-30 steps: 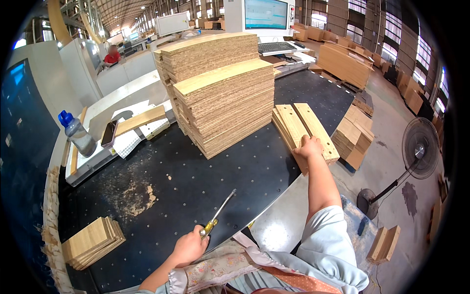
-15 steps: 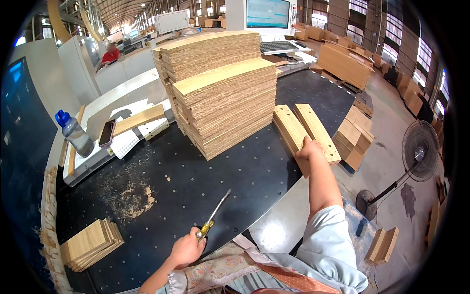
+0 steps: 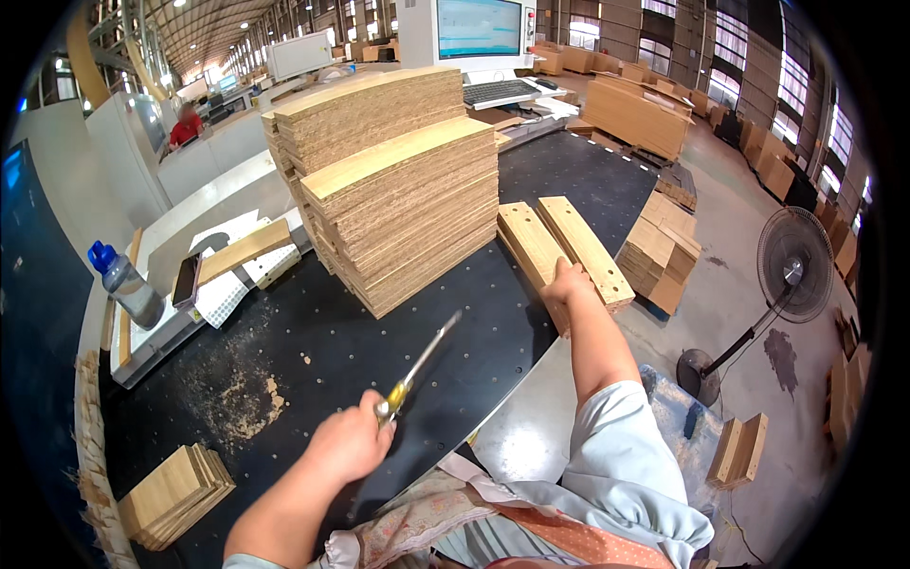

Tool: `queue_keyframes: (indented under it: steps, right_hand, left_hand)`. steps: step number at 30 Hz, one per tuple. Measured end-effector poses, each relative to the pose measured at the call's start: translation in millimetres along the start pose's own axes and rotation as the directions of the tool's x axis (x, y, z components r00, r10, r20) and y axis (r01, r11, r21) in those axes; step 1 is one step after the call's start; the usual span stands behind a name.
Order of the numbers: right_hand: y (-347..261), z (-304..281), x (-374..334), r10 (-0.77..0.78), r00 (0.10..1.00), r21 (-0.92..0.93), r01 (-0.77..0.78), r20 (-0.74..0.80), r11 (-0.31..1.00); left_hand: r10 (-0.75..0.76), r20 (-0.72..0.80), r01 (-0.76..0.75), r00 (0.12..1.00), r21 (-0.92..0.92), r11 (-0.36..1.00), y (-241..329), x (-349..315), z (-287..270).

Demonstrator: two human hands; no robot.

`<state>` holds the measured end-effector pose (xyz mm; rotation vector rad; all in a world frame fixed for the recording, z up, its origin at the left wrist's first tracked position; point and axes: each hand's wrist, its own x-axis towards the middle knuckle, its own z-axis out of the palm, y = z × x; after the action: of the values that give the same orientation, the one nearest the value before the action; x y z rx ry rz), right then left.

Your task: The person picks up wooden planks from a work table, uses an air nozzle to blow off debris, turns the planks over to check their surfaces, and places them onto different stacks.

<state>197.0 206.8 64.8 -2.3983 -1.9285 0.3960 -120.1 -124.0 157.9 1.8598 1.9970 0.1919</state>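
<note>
My left hand (image 3: 349, 438) is closed round the yellow handle of a screwdriver (image 3: 418, 364), its metal shaft pointing up and away over the black table. My right hand (image 3: 569, 284) grips the near part of the left one of two narrow stacks of drilled wooden strips (image 3: 529, 237). Beside it, almost parallel, lies the other stack of drilled strips (image 3: 583, 242), with dark round holes at its ends. Left of these stands a tall pile of curved chipboard pieces (image 3: 408, 209) with pale wood-grain tops.
Sawdust (image 3: 248, 403) lies on the black table (image 3: 332, 351). Thin boards (image 3: 175, 493) are stacked at the near left. A water bottle (image 3: 128, 284) and a phone (image 3: 187, 280) rest on the left ledge. A standing fan (image 3: 791, 270) is at the right; a person in red (image 3: 187, 126) sits far left.
The view has shifted, so the scene sits further left. My left hand has moved forward and up with the screwdriver. My right hand stays on the same stack of strips.
</note>
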Motion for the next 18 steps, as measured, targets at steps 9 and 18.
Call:
queue_keyframes:
  steps: [9,18]
  right_hand:
    - [2,-1,-10,-0.023,0.999,0.075,0.025,-0.027,0.997]
    - [10,1,-10,-0.027,0.999,0.072,0.028,-0.026,0.997]
  left_hand:
    - [-0.064,-0.075,0.076,0.995,0.173,0.982,53,58,-58]
    - [0.165,0.024,-0.167,0.986,0.074,0.983,99,56,-34]
